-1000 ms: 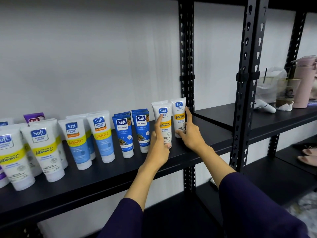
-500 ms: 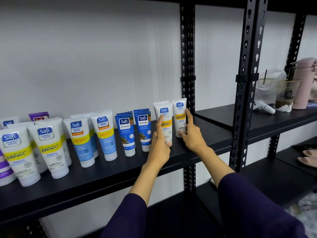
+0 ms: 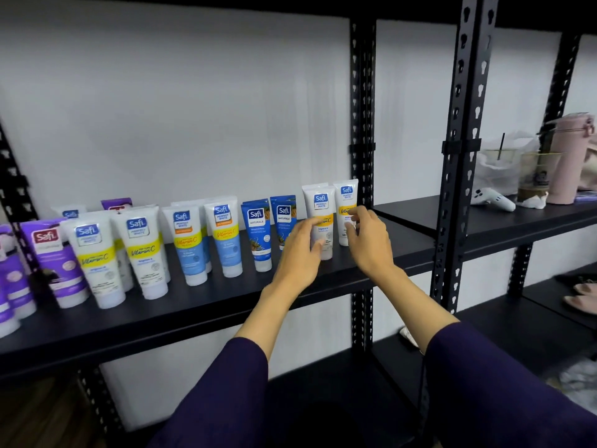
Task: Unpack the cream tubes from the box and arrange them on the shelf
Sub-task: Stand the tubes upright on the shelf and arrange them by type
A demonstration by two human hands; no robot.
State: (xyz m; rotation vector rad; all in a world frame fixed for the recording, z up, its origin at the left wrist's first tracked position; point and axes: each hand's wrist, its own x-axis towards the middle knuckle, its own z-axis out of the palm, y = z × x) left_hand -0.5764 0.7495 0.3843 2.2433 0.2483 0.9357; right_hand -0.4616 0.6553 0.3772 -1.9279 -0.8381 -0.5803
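Observation:
A row of upright Safi cream tubes stands on the black shelf [image 3: 226,305]: purple ones [image 3: 51,253] at the left, then white Vitamin C tubes [image 3: 142,244], light-blue tubes [image 3: 189,240], dark-blue Naturals tubes [image 3: 256,227] and two white tubes at the right end. My left hand [image 3: 300,250] is spread in front of the nearer white tube [image 3: 320,202], fingertips at its side. My right hand [image 3: 368,240] hovers with loosely curled fingers in front of the last white tube [image 3: 346,194]. Neither hand holds anything. No box is in view.
Black perforated uprights [image 3: 363,124] [image 3: 465,156] stand just right of the tubes. The neighbouring shelf carries a white device [image 3: 492,203], plastic cups [image 3: 533,176] and a pink flask [image 3: 570,163]. Sandals [image 3: 581,299] lie on a lower shelf at the right.
Both hands went from pointed index fingers pressed against the two right-end white tubes to loose, spread fingers. The view shifted left, bringing purple tubes into sight.

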